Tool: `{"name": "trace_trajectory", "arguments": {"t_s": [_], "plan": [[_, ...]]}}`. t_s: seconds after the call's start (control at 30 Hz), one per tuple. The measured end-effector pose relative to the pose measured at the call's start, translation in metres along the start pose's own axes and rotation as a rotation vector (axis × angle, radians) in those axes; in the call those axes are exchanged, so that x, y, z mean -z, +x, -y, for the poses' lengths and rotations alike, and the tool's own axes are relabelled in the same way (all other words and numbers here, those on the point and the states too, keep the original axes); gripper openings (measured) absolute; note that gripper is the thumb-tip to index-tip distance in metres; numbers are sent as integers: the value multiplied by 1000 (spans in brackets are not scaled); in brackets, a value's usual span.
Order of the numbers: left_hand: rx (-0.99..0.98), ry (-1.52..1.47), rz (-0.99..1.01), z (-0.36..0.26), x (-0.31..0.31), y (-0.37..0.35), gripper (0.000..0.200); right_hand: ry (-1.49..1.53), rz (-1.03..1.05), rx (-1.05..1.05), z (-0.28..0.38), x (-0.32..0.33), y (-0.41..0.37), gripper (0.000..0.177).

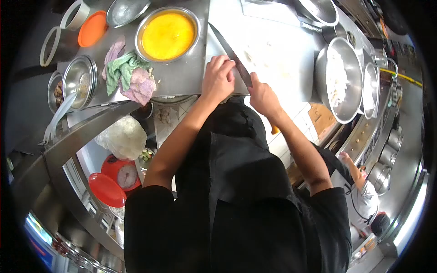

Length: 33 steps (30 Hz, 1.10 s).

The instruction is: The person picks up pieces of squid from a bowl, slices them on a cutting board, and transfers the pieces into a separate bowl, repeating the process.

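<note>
A white rectangular cutting board [282, 50] covered the steel counter. Right of it stood a wide steel bowl [353, 68] heaped with pale white shreds. Left of the board, a round steel pan [146, 22] was full of smooth yellow liquid. A long steel knife [232, 55] lay slanted across the board's near-left corner, its handle clenched in the right hand [264, 98]. The left hand [218, 77] rested curled against the blade; whether it held anything could not be told. A small steel bowl [68, 75] held brownish bits.
</note>
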<state>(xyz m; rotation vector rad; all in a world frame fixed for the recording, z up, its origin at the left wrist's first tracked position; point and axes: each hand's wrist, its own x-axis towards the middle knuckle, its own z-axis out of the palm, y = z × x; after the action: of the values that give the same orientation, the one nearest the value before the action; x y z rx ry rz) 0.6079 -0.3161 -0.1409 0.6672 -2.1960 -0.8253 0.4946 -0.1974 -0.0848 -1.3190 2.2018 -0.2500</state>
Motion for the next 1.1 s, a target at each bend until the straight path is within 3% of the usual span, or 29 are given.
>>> {"name": "trace_trajectory", "arguments": {"t_s": [0.1, 0.17, 0.3, 0.57, 0.63, 0.73, 0.97, 1.1], "plan": [[7, -87, -19, 6, 1, -2, 24, -3, 10, 16, -15, 18, -2, 30], [55, -142, -71, 11, 6, -10, 23, -62, -97, -90, -23, 30, -9, 28], [37, -70, -87, 4, 11, -11, 22, -183, -28, 28, -6, 49, -34, 23], [9, 20, -44, 6, 6, -12, 24, -182, 201, -41, 15, 58, -87, 22], [4, 19, -35, 8, 5, -12, 24, -175, 245, -86, 11, 51, -87, 23], [-15, 34, -61, 8, 5, -11, 24, -124, 116, -5, -3, 10, -61, 26], [-38, 33, 117, 6, 19, -6, 23, -83, -24, 84, -15, 15, -2, 32], [-20, 46, 320, 8, 29, 7, 20, 239, -23, -217, -58, 63, -21, 31]]}}
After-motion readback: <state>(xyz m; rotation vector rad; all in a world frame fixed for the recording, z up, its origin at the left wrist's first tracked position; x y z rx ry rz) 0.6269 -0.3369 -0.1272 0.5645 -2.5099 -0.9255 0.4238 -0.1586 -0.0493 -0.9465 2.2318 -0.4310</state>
